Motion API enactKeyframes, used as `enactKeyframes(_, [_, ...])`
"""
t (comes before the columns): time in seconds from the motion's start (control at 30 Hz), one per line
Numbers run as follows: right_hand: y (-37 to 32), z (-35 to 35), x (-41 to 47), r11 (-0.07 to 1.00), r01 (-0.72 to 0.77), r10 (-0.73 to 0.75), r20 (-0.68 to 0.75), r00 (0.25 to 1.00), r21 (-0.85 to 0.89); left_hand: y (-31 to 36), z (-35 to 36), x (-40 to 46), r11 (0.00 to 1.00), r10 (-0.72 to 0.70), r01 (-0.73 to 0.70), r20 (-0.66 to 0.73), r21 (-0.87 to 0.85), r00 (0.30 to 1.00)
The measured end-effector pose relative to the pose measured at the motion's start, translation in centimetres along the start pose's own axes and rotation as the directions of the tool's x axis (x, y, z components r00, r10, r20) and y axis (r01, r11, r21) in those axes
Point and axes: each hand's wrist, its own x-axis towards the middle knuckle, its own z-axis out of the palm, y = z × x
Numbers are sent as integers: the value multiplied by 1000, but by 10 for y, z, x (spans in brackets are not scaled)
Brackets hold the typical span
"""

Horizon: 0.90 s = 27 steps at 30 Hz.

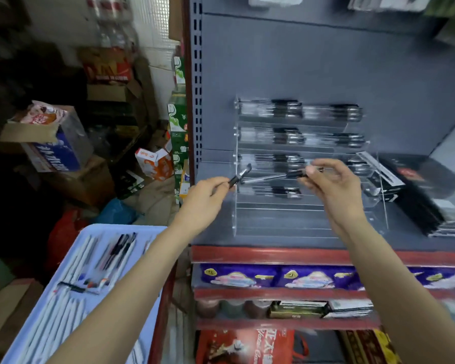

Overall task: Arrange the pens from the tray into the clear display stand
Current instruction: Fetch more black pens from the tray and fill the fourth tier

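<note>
A clear tiered display stand (pixel 281 216) sits on the grey shelf, with black-and-clear pens lying in its upper rows. My left hand (pixel 205 195) pinches a black pen cap (pixel 241 176) just left of the stand. My right hand (pixel 331 185) holds a pen (pixel 273 176) by its black grip, its thin tip pointing left toward the cap, in front of the stand's middle rows. The light blue tray (pixel 153 232) at lower left holds several white and dark pens.
Black boxed goods (pixel 426 195) lie right of the stand on the grey shelf (pixel 300 240). Red-edged shelves below carry purple packets (pixel 273 278) and cans. Cardboard boxes (pixel 50 145) and bags crowd the floor at left.
</note>
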Motion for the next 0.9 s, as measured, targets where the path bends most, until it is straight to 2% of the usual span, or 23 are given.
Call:
enactKeyframes(0.13, [11,-19,22,987,66,-68,-4,998,-148,11,14,2,999,32,-32,-2,31,999])
enactKeyframes(0.3, [28,-27,34,926,64,-5,158,987,-372,19,21,3,1000,29,-29,-21,11,999])
enactKeyframes(0.47, [29,-28,41,743,209,-21,290,957,-636,22,24,8,997,69,-68,-48,29,996])
enactKeyframes(0.67, [25,-28,50,614,239,97,372,923,-752,30,27,13,996,79,-77,-40,50,996])
enactKeyframes(0.77, [27,-31,49,627,243,117,398,910,-741,32,30,13,995,73,-72,-16,68,997])
enactKeyframes(0.9, [23,-35,43,751,216,9,337,941,-624,33,34,15,993,60,-61,11,97,998])
